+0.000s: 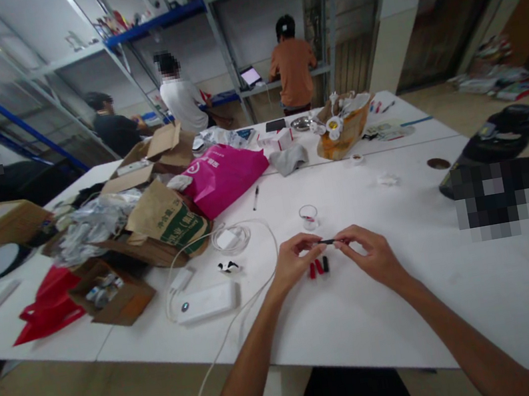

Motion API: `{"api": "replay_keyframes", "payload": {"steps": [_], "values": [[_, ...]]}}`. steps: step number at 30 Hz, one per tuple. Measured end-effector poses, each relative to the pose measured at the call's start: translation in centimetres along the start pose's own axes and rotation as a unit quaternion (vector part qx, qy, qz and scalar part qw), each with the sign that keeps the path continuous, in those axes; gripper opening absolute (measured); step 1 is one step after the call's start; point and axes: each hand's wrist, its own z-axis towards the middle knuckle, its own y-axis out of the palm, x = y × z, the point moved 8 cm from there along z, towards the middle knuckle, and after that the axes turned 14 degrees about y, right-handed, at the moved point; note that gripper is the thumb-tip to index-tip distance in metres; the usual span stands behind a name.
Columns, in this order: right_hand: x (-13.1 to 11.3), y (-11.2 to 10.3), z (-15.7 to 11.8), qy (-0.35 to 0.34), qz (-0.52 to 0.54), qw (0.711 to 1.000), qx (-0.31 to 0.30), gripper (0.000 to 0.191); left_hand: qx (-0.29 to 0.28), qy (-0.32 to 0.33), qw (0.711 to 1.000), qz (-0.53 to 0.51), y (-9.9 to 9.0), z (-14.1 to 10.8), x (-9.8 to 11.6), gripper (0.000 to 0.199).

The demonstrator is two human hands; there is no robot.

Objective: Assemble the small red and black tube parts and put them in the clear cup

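A small dark stick-like piece [326, 241] is held level between my two hands above the white table. My left hand [299, 256] pinches its left end, and my right hand [367, 252] pinches the right end. Just below them on the tabletop lie two small red pieces [319, 266] and a black one [326, 264], side by side. Beyond my fingers stands a small clear round container [309, 217] with something red inside.
On the left are a white power bank [208, 303], coiled white cable [238, 236], open cardboard box [112, 291] and magenta bag [225, 176]. A pen [256, 198] lies farther back. A black bag [495, 152] stands right. Several people sit beyond the table.
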Motion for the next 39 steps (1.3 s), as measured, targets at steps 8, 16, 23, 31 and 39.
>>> {"api": "replay_keyframes", "payload": {"steps": [8,16,23,31,39], "values": [[0.0,-0.5,0.0,0.008,0.015,1.000,0.012,0.017,0.024,-0.007,0.999,-0.025,-0.7,-0.1,-0.2,0.036],[0.9,-0.2,0.0,0.051,0.005,0.999,-0.005,0.023,0.029,0.030,0.999,-0.005,-1.0,0.1,0.6,0.026],[1.1,0.0,-0.1,0.056,-0.012,0.998,-0.007,0.030,0.034,0.049,0.998,0.017,-1.1,0.0,1.3,0.026],[0.6,-0.2,-0.2,0.031,-0.012,0.999,0.009,0.022,0.044,0.042,0.998,0.005,-1.1,0.0,1.2,0.028],[0.7,-0.4,-0.1,0.039,-0.017,0.999,0.008,0.025,0.046,0.037,0.998,0.001,-1.1,-0.1,1.1,0.030]]}}
